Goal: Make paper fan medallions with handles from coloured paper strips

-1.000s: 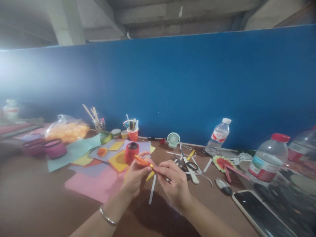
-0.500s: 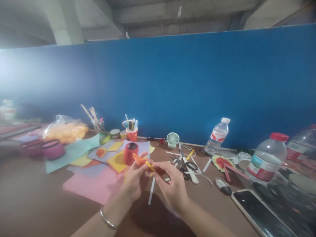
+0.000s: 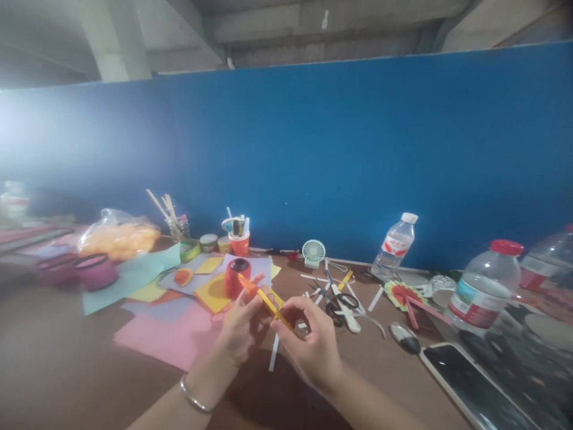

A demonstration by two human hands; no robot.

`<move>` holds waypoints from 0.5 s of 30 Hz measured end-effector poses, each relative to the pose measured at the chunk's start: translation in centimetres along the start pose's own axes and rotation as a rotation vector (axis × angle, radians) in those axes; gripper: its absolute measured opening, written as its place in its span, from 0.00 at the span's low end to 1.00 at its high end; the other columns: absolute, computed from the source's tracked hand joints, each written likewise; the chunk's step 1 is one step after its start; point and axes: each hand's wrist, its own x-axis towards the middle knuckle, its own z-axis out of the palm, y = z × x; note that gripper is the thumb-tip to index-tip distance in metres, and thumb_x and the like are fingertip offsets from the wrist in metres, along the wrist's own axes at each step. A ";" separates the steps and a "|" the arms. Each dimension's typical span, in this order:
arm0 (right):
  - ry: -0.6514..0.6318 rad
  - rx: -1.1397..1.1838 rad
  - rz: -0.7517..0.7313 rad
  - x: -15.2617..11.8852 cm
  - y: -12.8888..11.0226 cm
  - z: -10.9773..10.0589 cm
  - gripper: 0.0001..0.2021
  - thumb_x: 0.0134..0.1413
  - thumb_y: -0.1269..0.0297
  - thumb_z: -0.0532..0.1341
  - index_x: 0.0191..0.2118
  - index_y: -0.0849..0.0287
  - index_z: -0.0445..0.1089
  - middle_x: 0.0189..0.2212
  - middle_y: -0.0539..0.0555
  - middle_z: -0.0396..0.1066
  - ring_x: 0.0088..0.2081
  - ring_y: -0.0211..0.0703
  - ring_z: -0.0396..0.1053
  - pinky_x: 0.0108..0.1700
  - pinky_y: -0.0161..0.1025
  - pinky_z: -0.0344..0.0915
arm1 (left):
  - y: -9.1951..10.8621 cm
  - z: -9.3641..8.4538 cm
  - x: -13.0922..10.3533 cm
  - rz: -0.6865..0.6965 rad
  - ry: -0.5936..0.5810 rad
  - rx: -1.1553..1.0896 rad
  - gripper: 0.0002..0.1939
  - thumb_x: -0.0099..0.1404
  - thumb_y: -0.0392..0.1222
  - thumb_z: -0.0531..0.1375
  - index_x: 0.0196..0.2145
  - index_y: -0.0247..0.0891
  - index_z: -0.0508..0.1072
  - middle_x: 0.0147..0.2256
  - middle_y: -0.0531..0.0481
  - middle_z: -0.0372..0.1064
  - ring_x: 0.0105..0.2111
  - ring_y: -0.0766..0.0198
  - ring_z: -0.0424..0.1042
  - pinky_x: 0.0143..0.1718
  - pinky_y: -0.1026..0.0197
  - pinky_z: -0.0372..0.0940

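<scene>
Over one brown table (image 3: 58, 364), two hands (image 3: 242, 330) (image 3: 314, 341) hold orange-and-yellow paper (image 3: 268, 303).

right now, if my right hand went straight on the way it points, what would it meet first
Past the yellow strip it holds, your right hand would most likely meet your left hand first, along with the orange folded paper held there. Exact depth is hard to judge.

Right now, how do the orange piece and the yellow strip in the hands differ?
The orange piece has a jagged edge; the yellow strip is long and narrow. The left hand holds the orange piece; the right hand pinches the yellow strip. Both are above the table.
</scene>
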 end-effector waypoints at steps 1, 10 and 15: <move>-0.009 0.006 -0.002 -0.1 0.0 -0.1 0.06 0.44 0.69 0.61 0.32 0.59 0.64 0.26 0.49 0.66 0.25 0.36 0.63 0.30 0.33 0.62 | 0.0 0.0 0.0 -0.002 0.004 0.000 0.24 0.54 0.37 0.62 0.48 0.47 0.62 0.28 0.54 0.68 0.27 0.68 0.69 0.29 0.66 0.65; -0.112 0.021 -0.038 0.0 0.9 -0.1 0.14 0.43 0.67 0.60 0.41 0.59 0.65 0.31 0.52 0.68 0.29 0.38 0.65 0.32 0.34 0.64 | 0.0 0.5 0.7 0.083 0.134 0.119 0.10 0.54 0.38 0.62 0.36 0.38 0.67 0.26 0.55 0.66 0.22 0.73 0.66 0.24 0.71 0.63; -0.068 -0.059 0.156 0.1 1.2 0.5 0.09 0.50 0.70 0.55 0.38 0.58 0.69 0.29 0.51 0.71 0.27 0.36 0.67 0.29 0.32 0.65 | 0.0 1.2 1.0 0.207 0.145 0.233 0.11 0.52 0.33 0.63 0.34 0.36 0.66 0.27 0.55 0.66 0.26 0.72 0.66 0.28 0.70 0.63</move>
